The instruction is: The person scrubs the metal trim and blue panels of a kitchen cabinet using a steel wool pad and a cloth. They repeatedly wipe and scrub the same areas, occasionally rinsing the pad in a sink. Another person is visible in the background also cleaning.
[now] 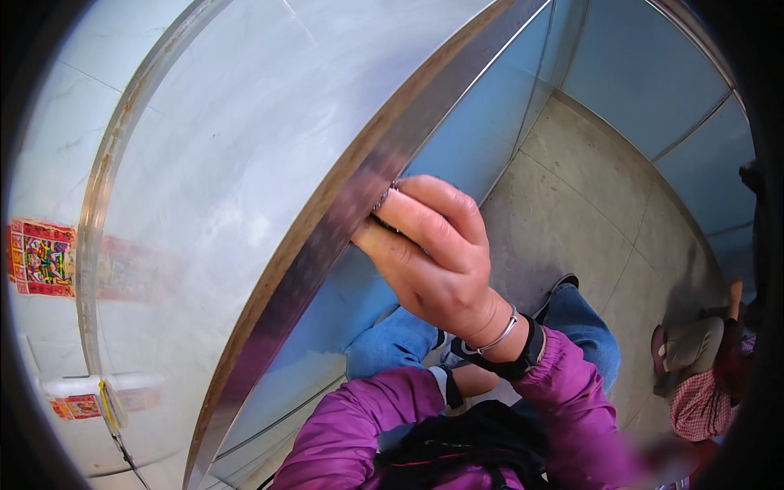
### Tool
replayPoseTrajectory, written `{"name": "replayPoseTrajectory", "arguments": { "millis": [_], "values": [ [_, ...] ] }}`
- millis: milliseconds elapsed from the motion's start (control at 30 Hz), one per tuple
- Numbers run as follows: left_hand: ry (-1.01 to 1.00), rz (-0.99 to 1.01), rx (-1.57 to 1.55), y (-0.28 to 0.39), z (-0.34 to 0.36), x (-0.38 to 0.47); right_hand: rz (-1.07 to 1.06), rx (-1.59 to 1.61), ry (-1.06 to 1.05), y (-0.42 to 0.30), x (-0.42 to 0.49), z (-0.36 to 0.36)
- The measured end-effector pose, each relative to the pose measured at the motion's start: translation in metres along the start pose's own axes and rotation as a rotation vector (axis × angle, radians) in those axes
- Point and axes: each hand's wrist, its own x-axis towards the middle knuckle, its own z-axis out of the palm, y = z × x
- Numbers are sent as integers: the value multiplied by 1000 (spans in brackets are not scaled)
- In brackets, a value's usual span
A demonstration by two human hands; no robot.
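Observation:
My right hand [438, 245] is closed around a small, dark, wiry scourer [386, 199], most of it hidden by the fingers. Its fingertips press against the shiny metal edge strip [331, 239] of a glossy pale countertop [239, 202]. Below the strip, a blue panel [355, 288] runs down towards the floor. My left hand [476, 380] is low in front of my body, mostly covered by my right wrist, and its fingers cannot be made out.
A tiled wall [49, 147] bearing red printed sheets [46, 257] rises behind the countertop. Grey floor tiles [576, 171] lie at right, bounded by blue panels [643, 73]. Another person's leg [695, 346] and checked garment [701, 404] show at far right.

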Motion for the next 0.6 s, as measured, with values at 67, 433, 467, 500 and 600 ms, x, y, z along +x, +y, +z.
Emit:
{"name": "replayPoseTrajectory", "arguments": {
  "millis": [67,433,467,500,600],
  "values": [
    [103,18,470,8,-8,1,-11,7,-38,-2,-3,-5],
    [-284,-360,-428,15,-41,8,202,121,-4,-14,14,-1],
    [-189,-185,109,12,-35,4,199,107,4,-12,14,-1],
    [-86,-8,639,13,-39,0,201,98,13,-8,12,-2],
    [-188,-105,-72,21,-56,6,316,21,45,14,22,-6]
  ]
}}
